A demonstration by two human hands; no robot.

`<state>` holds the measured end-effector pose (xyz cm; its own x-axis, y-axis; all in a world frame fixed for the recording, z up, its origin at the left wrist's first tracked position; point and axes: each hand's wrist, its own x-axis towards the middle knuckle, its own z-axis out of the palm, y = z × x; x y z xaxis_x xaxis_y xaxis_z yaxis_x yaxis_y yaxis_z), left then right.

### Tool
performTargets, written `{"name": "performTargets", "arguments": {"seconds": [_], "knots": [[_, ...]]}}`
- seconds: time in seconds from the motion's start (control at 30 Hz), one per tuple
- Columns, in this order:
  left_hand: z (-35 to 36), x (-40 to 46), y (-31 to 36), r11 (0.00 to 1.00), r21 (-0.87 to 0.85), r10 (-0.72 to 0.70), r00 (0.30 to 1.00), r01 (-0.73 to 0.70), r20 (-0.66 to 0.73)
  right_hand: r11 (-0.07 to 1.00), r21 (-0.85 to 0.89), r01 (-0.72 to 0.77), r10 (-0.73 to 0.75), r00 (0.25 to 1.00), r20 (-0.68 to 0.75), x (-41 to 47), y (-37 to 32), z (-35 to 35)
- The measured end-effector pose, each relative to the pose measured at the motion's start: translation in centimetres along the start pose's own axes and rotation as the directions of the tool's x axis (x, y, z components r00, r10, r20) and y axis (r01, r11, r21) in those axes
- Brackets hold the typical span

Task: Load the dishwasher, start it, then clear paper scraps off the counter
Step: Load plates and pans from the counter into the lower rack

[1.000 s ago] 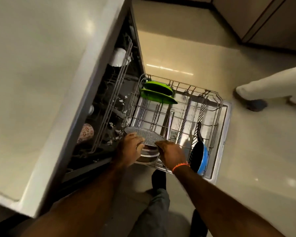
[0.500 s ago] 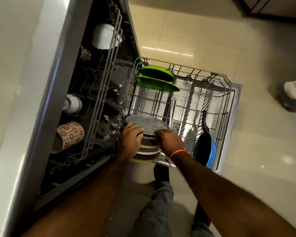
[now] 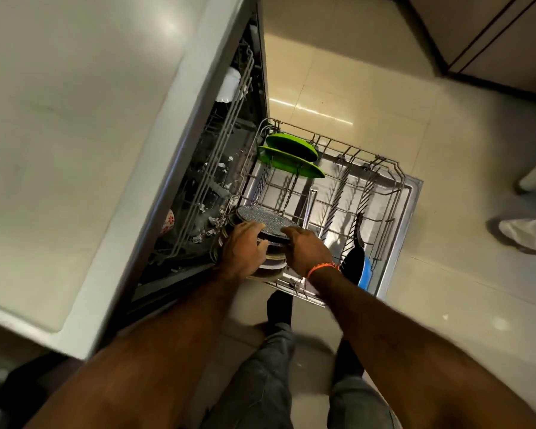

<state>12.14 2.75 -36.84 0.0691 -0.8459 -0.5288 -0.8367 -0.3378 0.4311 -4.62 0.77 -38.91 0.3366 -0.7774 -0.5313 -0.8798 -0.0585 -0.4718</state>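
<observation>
The dishwasher stands open under the counter, its lower wire rack point(image 3: 393, 193) pulled out over the door. A stack of plates point(image 3: 268, 222), topped by a grey speckled one, sits at the rack's near left corner. My left hand point(image 3: 242, 249) grips the stack's left side and my right hand point(image 3: 307, 247), with an orange wristband, grips its right side. Two green plates point(image 3: 291, 157) stand in the rack's far left corner. A black pan with a blue outside point(image 3: 358, 261) leans at the near right. The upper rack point(image 3: 217, 162) holds a white bowl and a red-flowered mug.
The pale counter point(image 3: 75, 150) fills the left half of the view. Beige floor tiles surround the open door. Another person's feet in white point(image 3: 526, 233) stand at the right edge. Dark cabinet fronts point(image 3: 492, 35) run along the far right. My own legs are below the rack.
The view has swung back left and up, showing more counter and less of the upper rack. Both hands stay on the plate stack at the same rack corner.
</observation>
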Motion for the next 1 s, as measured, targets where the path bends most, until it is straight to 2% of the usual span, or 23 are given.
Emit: {"name": "performTargets", "arguments": {"seconds": [0.23, 0.37, 0.43, 0.57, 0.77, 0.87, 1.0], "knots": [[-4.7, -8.0, 4.3, 0.992, -0.105, -0.063, 0.998, 0.064, 0.013, 0.983, -0.134, 0.122, -0.110, 0.990, 0.091, -6.6, -2.6, -6.7], [-7.3, -15.1, 5.9, 0.976, -0.207, -0.084, 0.993, 0.066, -0.078, 0.942, -0.191, 0.276, -0.267, 0.961, 0.074, -11.7, -6.2, -10.3], [-8.2, -19.3, 6.2, 0.970, -0.235, -0.108, 0.980, 0.067, -0.166, 0.907, -0.230, 0.353, -0.341, 0.936, 0.091, -14.5, -8.4, -11.4], [-8.7, -27.5, 5.5, 0.962, -0.250, -0.183, 0.938, 0.109, -0.296, 0.800, -0.272, 0.534, -0.507, 0.845, 0.169, -19.8, -12.9, -11.7], [-7.0, -40.7, 2.3, 0.856, -0.466, -0.444, 0.777, 0.221, -0.447, 0.583, -0.268, 0.767, -0.699, 0.642, 0.316, -27.0, -19.5, -9.2], [-6.0, -46.9, 0.2, 0.813, -0.524, -0.536, 0.677, 0.253, -0.505, 0.447, -0.276, 0.851, -0.762, 0.524, 0.380, -30.1, -23.0, -7.0], [-4.5, -56.0, -2.5, 0.741, -0.613, -0.652, 0.509, 0.274, -0.561, 0.281, -0.242, 0.929, -0.799, 0.366, 0.478, -34.6, -28.3, -2.1]]}}
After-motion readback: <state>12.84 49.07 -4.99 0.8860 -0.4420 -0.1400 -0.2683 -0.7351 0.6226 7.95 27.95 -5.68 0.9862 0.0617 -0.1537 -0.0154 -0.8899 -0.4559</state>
